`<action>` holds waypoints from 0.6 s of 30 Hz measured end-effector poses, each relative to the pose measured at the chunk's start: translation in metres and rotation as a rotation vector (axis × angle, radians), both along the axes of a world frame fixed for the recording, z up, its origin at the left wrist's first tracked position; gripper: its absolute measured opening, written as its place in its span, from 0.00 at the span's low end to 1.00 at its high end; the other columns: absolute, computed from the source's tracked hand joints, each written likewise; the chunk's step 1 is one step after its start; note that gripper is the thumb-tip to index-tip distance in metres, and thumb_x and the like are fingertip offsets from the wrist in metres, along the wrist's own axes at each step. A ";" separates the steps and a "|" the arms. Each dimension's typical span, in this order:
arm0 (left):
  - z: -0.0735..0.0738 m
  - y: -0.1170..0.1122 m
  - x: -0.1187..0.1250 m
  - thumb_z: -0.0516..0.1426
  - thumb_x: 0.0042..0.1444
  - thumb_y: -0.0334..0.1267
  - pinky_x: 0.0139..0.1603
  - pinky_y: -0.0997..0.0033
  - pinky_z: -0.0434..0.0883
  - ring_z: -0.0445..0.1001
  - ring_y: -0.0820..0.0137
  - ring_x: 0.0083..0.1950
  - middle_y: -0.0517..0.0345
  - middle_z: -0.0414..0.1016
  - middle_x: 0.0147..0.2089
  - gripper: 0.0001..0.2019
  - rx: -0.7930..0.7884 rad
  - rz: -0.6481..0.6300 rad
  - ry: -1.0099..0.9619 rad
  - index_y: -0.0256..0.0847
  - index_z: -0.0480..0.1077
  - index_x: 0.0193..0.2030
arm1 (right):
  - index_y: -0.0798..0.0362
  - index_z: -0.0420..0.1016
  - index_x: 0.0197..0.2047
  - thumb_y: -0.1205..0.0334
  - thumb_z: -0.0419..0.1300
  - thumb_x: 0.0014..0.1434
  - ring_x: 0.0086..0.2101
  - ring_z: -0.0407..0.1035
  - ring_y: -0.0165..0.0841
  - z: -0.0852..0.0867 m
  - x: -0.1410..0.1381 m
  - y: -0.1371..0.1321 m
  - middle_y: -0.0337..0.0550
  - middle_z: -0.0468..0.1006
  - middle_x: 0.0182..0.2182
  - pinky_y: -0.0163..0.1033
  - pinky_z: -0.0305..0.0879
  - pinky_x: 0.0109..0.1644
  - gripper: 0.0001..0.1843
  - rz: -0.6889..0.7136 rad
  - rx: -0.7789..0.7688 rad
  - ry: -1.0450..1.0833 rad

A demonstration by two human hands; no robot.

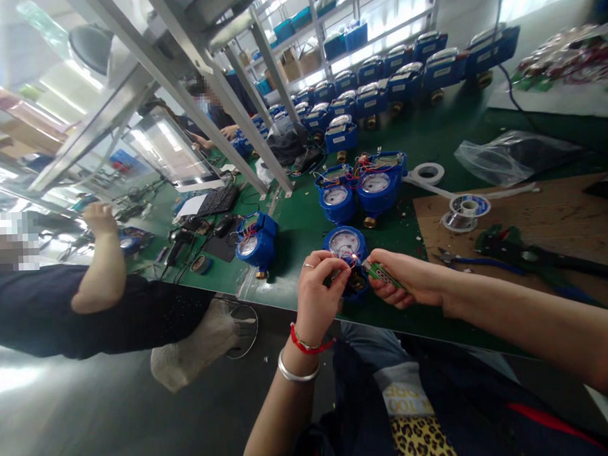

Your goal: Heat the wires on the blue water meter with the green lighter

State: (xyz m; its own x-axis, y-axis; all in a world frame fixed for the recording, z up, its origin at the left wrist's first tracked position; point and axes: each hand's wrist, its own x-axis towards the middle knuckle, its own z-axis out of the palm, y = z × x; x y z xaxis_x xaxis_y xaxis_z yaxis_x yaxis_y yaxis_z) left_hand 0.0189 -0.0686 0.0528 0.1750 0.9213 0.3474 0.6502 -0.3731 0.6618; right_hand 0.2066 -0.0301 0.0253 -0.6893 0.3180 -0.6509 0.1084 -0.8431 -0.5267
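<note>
A blue water meter (345, 245) with a white dial sits at the near edge of the green bench (303, 218). My left hand (319, 290), with a ring, a red cord and a silver bangle on the wrist, pinches thin wires beside the meter. My right hand (410, 277) grips a green lighter (380, 273) whose small flame touches the wires over the meter's lower housing. Both hands nearly meet above the meter.
Two wired meters (361, 186) stand just behind, another meter (257, 239) to the left, and rows of several meters (393, 78) at the back. Solder spool (463, 210), tape roll (428, 174), pliers (477, 258) on a brown board (533, 226). A co-worker's arm (103, 261) at left.
</note>
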 end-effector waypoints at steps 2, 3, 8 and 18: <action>-0.001 0.000 -0.001 0.58 0.59 0.33 0.50 0.65 0.67 0.70 0.66 0.48 0.54 0.70 0.43 0.03 0.005 0.000 -0.002 0.42 0.73 0.36 | 0.53 0.53 0.23 0.45 0.44 0.57 0.14 0.44 0.21 0.000 0.000 0.000 0.31 0.50 0.16 0.26 0.38 0.14 0.20 -0.009 -0.005 -0.002; -0.001 0.000 -0.001 0.58 0.59 0.33 0.49 0.65 0.67 0.70 0.66 0.48 0.54 0.70 0.43 0.02 0.007 0.001 -0.005 0.42 0.73 0.35 | 0.53 0.53 0.24 0.46 0.44 0.57 0.14 0.44 0.20 -0.001 0.000 0.000 0.31 0.51 0.16 0.26 0.38 0.14 0.20 -0.015 -0.007 -0.004; 0.000 -0.001 -0.001 0.58 0.59 0.33 0.47 0.66 0.68 0.71 0.67 0.45 0.55 0.71 0.42 0.02 0.003 0.002 -0.026 0.41 0.73 0.35 | 0.53 0.54 0.23 0.45 0.45 0.56 0.13 0.45 0.20 -0.002 0.001 0.001 0.31 0.51 0.16 0.26 0.38 0.15 0.20 -0.023 -0.009 -0.011; 0.002 -0.001 -0.001 0.57 0.59 0.34 0.46 0.66 0.68 0.71 0.67 0.44 0.55 0.72 0.40 0.04 0.014 -0.001 -0.032 0.41 0.71 0.34 | 0.53 0.54 0.24 0.45 0.45 0.58 0.13 0.45 0.20 0.001 0.001 0.000 0.31 0.51 0.16 0.26 0.39 0.14 0.21 -0.018 -0.018 -0.027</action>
